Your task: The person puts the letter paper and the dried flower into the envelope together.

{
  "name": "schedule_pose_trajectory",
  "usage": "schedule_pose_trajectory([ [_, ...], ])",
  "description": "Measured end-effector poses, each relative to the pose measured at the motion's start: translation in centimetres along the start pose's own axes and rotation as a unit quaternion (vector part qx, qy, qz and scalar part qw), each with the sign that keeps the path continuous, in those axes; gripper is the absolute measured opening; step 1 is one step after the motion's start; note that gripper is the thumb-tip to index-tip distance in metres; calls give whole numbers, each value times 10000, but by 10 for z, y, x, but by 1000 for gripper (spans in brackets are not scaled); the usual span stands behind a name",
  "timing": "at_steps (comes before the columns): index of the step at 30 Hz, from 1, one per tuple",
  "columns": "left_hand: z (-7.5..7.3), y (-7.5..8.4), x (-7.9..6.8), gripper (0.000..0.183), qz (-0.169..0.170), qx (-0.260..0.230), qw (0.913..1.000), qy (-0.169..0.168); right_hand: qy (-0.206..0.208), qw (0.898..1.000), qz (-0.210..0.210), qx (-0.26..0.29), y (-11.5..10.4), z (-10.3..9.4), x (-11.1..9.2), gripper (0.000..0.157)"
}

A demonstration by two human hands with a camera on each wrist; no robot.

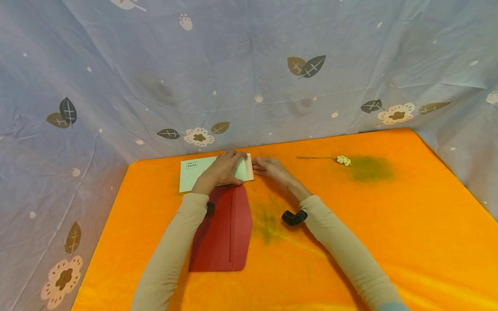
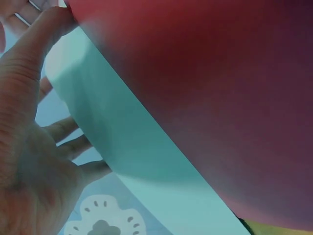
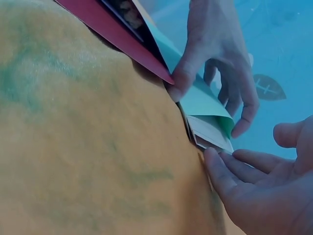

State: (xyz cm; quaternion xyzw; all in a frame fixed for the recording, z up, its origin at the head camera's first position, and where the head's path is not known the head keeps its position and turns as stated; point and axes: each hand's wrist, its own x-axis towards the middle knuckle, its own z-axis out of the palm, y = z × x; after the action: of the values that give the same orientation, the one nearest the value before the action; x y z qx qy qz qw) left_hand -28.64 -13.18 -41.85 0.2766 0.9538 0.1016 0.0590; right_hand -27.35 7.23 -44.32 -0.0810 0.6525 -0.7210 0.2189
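Observation:
A pale green envelope [image 1: 188, 178] with a small printed box lies along the back of the orange cloth. My left hand [image 1: 221, 169] spans it near its right end, thumb at the near edge and fingers curled over the far edge. In the right wrist view, folded white paper [image 3: 210, 131] shows in the envelope's end. Fingertips of my right hand [image 3: 274, 181] meet that end, fingers nearly straight. A red envelope [image 1: 218, 233], its pointed flap to the right, lies nearer me, its top close under my left thumb. My left forearm partly covers it.
A thin-stemmed pale yellow flower [image 1: 343, 160] lies to the right at the back. Orange cloth [image 1: 389, 207] covers the table. A grey-blue patterned curtain [image 1: 249, 77] rises behind and at both sides. A black band piece [image 1: 294, 217] sits at my right wrist.

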Motion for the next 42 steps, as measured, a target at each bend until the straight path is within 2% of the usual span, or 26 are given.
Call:
schedule_pose_trajectory([
  [7, 0, 2, -1, 77, -26, -23, 10000, -29, -67, 9996, -215, -183, 3, 2, -3, 48],
  [19, 2, 1, 0, 78, 27, -42, 10000, -3, -269, 9994, -208, 62, 3, 6, -1, 49],
  [29, 1, 1, 0, 78, 29, -14, 10000, -9, -272, 9991, -320, -98, 5, 7, -1, 48],
  [37, 2, -1, -1, 80, 2, -6, 10000, -8, -362, 9981, -439, -217, 5, -13, -11, 47],
  [42, 1, -1, -1, 80, 42, -31, 10000, 35, -73, 9969, -550, -550, -3, -37, -22, 46],
])
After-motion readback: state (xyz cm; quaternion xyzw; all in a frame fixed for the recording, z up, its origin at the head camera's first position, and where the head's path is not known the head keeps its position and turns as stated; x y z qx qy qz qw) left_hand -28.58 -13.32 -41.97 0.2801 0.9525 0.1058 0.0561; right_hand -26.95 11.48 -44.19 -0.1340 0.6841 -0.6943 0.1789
